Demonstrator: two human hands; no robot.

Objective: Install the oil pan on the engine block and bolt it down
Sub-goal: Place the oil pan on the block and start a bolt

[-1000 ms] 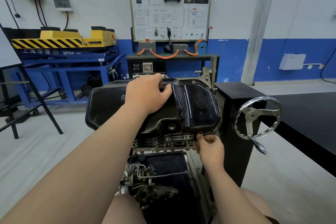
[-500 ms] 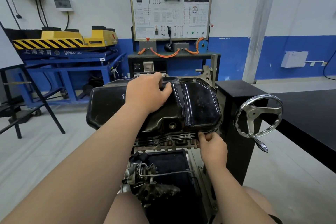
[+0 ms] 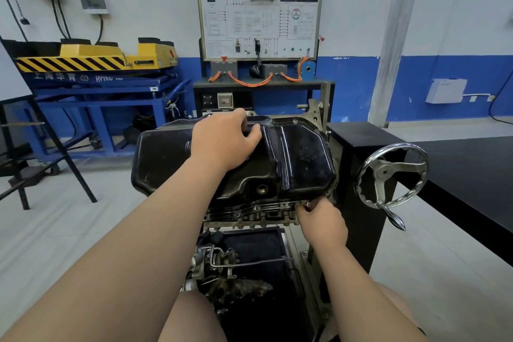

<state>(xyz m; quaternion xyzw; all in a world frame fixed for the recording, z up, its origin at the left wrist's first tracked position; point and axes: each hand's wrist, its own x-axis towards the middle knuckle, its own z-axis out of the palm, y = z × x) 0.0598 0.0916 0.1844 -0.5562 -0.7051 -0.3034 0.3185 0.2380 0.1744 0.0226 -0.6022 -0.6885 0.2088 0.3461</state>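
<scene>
The black oil pan (image 3: 302,158) sits upside-up on the engine block (image 3: 249,215), which is mounted on a stand. My left hand (image 3: 226,140) rests on top of the pan with fingers curled over its far ridge, holding it down. My right hand (image 3: 322,219) is at the pan's near right flange, pinching a small bolt (image 3: 308,204) at a flange hole. Several empty bolt holes show along the near flange.
A chrome handwheel (image 3: 392,176) on the stand's black column (image 3: 358,164) is just right of my right hand. A black table (image 3: 472,175) runs along the right. A blue and yellow lift (image 3: 91,72) and a training board (image 3: 261,12) stand behind.
My right hand has moved up and slightly right along the flange, bringing the bolt to the pan's near right corner. My left hand stays on the pan.
</scene>
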